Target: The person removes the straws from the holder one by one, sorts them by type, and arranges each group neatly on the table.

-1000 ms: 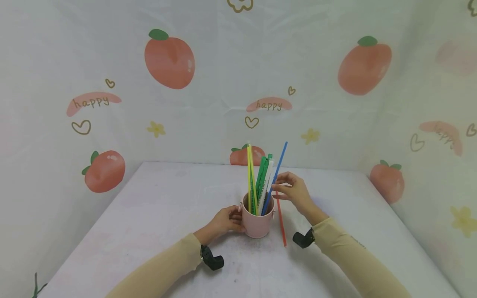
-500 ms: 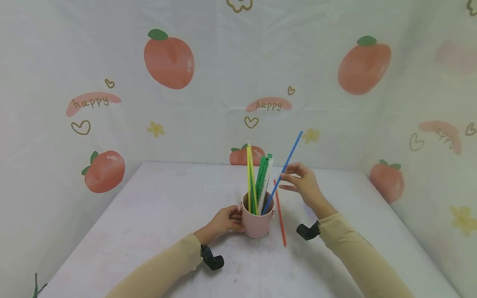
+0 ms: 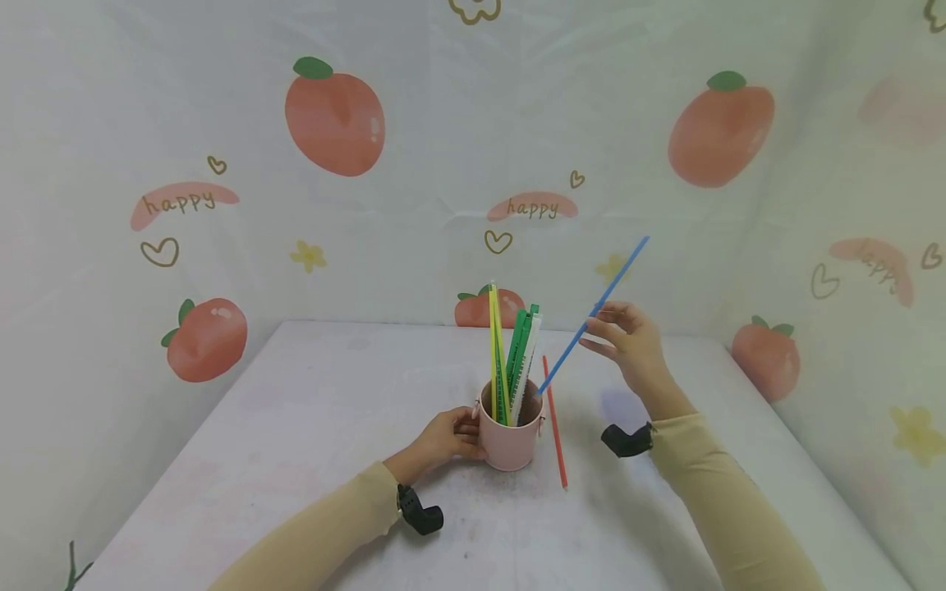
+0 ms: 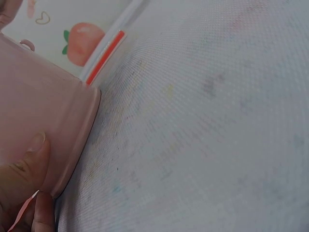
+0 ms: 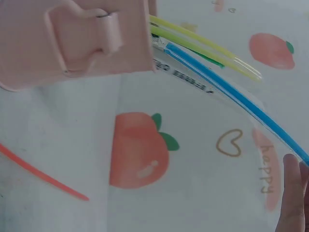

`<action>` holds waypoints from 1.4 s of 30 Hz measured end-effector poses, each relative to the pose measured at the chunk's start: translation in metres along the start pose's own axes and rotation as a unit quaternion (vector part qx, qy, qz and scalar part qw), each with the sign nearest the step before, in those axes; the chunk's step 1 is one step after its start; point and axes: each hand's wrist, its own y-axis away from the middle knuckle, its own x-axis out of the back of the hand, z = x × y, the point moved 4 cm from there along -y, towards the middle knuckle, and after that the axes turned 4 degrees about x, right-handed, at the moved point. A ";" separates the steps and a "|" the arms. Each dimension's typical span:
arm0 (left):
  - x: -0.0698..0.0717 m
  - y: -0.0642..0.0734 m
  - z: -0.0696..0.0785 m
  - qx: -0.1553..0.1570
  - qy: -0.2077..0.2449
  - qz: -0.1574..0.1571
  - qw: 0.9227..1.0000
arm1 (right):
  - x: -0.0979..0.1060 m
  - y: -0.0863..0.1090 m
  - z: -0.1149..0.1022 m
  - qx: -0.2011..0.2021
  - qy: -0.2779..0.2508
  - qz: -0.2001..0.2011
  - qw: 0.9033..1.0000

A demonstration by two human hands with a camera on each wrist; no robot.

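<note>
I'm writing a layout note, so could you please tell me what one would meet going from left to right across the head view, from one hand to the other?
Left hand → pink bucket → red stick → right hand.

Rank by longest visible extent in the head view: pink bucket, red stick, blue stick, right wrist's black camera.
1. Blue stick
2. Red stick
3. Pink bucket
4. Right wrist's black camera

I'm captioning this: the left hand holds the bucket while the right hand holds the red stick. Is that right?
Wrong stick: in the head view, the right hand holds the blue stick; the red stick lies on the table. The left hand holds the bucket.
</note>
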 end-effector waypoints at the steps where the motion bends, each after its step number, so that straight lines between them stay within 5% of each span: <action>1: 0.000 -0.001 -0.001 0.000 -0.002 0.000 1.000 | 0.001 0.000 -0.002 0.004 -0.006 0.001 1.000; 16: 0.000 -0.001 -0.002 -0.007 0.005 -0.008 1.000 | 0.016 0.002 -0.009 0.005 -0.022 0.002 1.000; 42: -0.001 0.001 -0.002 -0.010 -0.007 -0.003 1.000 | 0.030 0.003 0.059 -0.097 0.126 -0.030 0.987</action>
